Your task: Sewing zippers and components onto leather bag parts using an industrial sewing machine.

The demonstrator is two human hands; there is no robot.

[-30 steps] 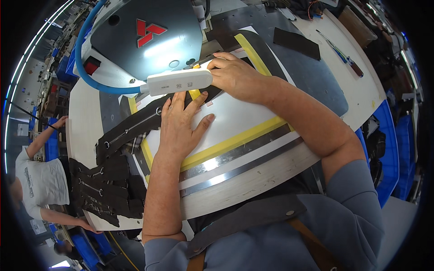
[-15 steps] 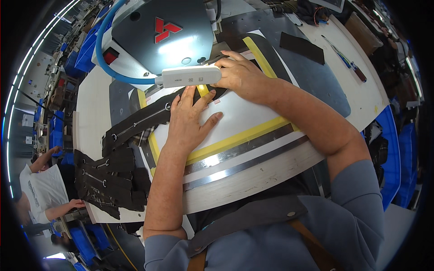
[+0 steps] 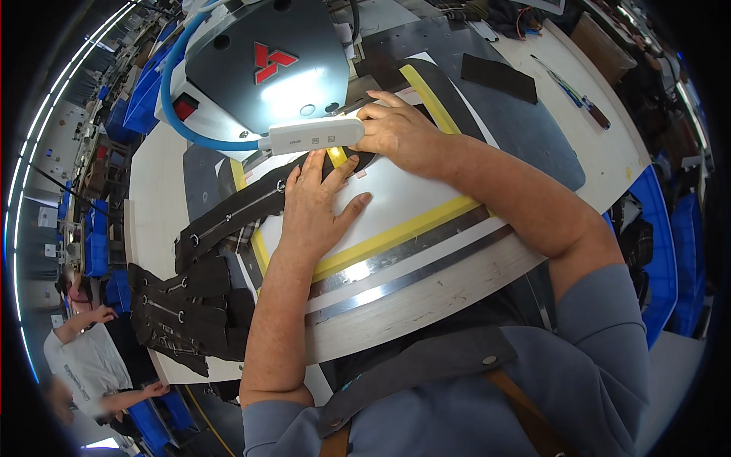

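Observation:
My left hand (image 3: 312, 206) lies spread, fingertips on a black zippered strip (image 3: 232, 213) with metal rings and the white board (image 3: 396, 198) edged with yellow tape (image 3: 422, 99). My right hand (image 3: 403, 141) is curled over the board beside the white lamp bar (image 3: 304, 137); what its fingers grip or press is hidden. The lamp bar, on a blue hose (image 3: 171, 107), hangs over the fingertips, in front of a grey machine head (image 3: 236, 61) with a red emblem. More black zippered pieces (image 3: 167, 320) are piled at the table's left edge.
Tweezers and a tool with a brown handle (image 3: 598, 114) lie at right near a black piece (image 3: 499, 76). A blue bin (image 3: 659, 251) stands beyond the right table edge (image 3: 636, 164). A co-worker in a white shirt (image 3: 87, 358) is at lower left.
My hands have hardly moved on the board. The view has shifted slightly. The co-worker at left has moved lower in the picture, with both arms in new positions.

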